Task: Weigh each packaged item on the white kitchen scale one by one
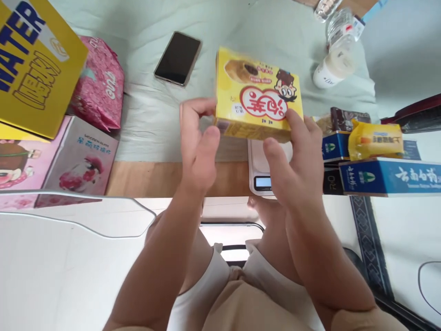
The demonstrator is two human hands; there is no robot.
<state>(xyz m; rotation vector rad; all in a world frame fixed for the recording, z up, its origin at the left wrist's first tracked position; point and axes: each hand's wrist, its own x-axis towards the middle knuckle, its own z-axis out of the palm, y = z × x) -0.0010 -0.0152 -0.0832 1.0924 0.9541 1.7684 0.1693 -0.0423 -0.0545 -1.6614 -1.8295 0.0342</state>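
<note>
Above the small scale [263,170] at the scene's middle, the left hand [198,147] and right hand [292,161] clamp their fingers on the yellow snack box [258,99]'s near corners, which seems light, stiff cardboard, best gripped at its edges.

1. A pale green cloth [144,119] covers the surface ahead of the hands, creased and evenly lit by soft daylight.
2. Its near edge ends on a strip of light wooden tabletop [144,177], just below the hands.
3. Nearer than the hands, at lower left, lies a white glossy surface [69,266] edged by a thin curved metal rim [113,232].
4. At lower right, a dark patterned band [370,239] runs across a white floor [406,230].
5. Far right, a dark red edge [413,110] of furniture shows.
</note>
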